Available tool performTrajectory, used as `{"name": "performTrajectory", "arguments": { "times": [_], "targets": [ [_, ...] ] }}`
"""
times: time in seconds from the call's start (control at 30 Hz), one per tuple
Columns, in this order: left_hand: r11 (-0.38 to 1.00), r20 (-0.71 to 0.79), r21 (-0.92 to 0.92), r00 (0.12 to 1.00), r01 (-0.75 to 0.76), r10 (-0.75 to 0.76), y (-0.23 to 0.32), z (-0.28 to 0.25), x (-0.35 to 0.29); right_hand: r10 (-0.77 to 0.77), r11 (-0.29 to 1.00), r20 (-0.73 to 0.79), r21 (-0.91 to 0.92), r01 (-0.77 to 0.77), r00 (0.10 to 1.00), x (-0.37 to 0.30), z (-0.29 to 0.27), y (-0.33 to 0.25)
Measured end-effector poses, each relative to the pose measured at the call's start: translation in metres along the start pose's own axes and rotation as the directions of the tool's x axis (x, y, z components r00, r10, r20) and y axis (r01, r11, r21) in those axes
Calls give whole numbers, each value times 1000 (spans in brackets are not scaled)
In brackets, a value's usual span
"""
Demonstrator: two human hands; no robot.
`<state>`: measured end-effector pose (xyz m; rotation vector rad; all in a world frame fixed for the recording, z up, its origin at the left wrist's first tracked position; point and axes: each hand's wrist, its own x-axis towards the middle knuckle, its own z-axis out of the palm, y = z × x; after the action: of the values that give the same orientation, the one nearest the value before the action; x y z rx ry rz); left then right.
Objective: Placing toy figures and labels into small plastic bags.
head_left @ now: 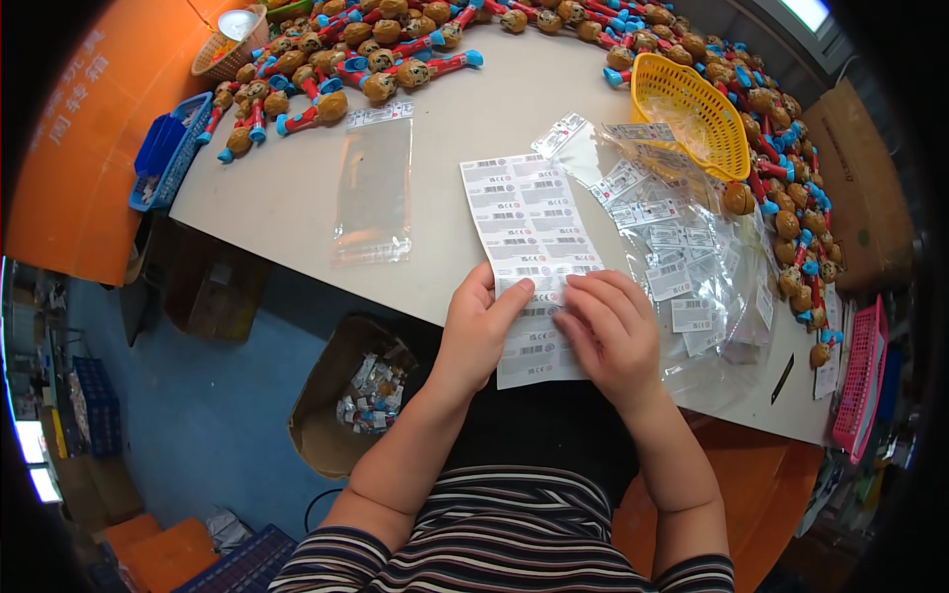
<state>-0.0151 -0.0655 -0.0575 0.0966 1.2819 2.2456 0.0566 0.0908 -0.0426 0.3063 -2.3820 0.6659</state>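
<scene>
A long white sheet of barcode labels [524, 212] lies partly on the table and hangs over its near edge. My left hand [476, 326] grips the sheet's left edge, thumb on top. My right hand [615, 331] is closed at the right edge, its thumb and fingertips bent over the labels; whether a label is lifted there cannot be made out. To the left, a clear plastic bag [376, 188] with a printed header lies flat. Right of the sheet is a loose pile of similar clear bags [682, 247], several with white labels on them.
Many red-and-blue toys with round brown heads [381, 74] line the table's far and right edges. A yellow basket [727, 148] stands among them. Blue [163, 163] and pink baskets [860, 381] sit at the sides. Below the left edge is a cardboard box [321, 425] with packaged pieces.
</scene>
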Motion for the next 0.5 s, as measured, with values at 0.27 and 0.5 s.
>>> {"name": "performTrajectory", "arguments": {
  "times": [0.27, 0.5],
  "targets": [
    [998, -16, 36, 999, -50, 50, -5, 3, 0, -93, 990, 31, -106, 96, 995, 2, -2, 1],
    [999, -26, 8, 999, -32, 33, -3, 4, 0, -198, 961, 35, -191, 201, 980, -1, 3, 1]
  ]
}}
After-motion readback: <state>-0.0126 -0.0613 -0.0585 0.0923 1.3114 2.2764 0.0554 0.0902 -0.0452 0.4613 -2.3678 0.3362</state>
